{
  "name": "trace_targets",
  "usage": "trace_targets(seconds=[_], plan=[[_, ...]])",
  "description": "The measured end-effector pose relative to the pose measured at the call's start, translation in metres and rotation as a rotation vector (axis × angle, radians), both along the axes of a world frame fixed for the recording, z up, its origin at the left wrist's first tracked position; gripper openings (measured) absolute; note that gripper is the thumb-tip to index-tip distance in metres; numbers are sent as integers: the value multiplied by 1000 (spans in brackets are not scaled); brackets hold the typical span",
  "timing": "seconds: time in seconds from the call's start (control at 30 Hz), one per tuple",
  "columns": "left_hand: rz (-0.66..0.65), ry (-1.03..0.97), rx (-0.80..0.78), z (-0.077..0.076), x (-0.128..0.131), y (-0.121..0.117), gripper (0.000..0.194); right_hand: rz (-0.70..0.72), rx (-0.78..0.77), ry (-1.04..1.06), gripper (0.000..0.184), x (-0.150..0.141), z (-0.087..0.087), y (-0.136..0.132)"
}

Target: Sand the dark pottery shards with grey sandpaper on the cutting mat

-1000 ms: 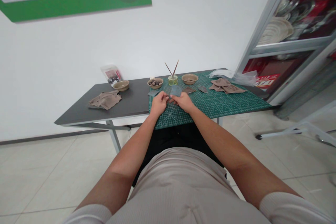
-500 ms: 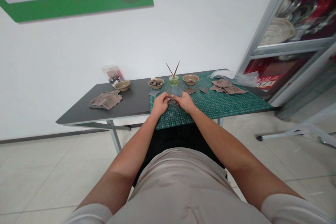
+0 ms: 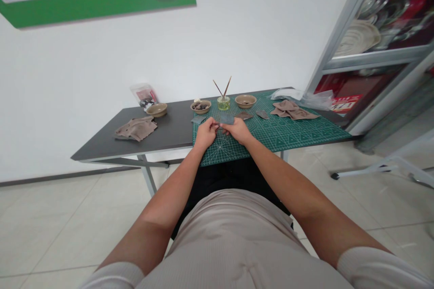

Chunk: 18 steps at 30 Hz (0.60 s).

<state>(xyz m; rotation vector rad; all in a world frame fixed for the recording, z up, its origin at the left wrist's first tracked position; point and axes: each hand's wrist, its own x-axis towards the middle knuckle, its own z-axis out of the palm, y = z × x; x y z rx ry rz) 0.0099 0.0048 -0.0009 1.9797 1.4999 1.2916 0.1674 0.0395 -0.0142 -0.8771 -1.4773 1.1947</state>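
Over the front of the green cutting mat [image 3: 237,150], my two hands meet with their fingertips close together. My right hand [image 3: 240,131] is closed on a small grey sheet that looks like sandpaper [image 3: 227,119], which sticks up past the thumb. My left hand [image 3: 206,133] is pinched right beside it; whatever lies between its fingers is hidden or too small to name. Behind the hands lie another grey sheet [image 3: 198,119], a brown piece [image 3: 244,116] and a dark grey piece [image 3: 262,114].
Along the back stand a bowl of dark lumps [image 3: 200,107], a glass jar with two thin sticks [image 3: 224,103] and another bowl [image 3: 246,101]. Brown cloths [image 3: 136,129] [image 3: 290,109] lie at both sides. On the left are a third bowl [image 3: 157,109] and a plastic bag [image 3: 145,94].
The grey sheet has shifted slightly against the fingers, and both hands stay together in nearly the same place. The whole view has moved a little.
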Motion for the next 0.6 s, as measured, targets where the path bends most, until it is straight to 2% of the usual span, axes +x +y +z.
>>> trace_targets(seconds=[0.23,0.4,0.6], plan=[[8,-33,5,0,1,1,12,-17,-12,3,24,0,2,-2],[-8,-37,7,-1,1,1,11,24,2,1,24,1,3,-3],[-25,1,18,-2,-1,2,10,6,10,-11,26,2,1,-1]])
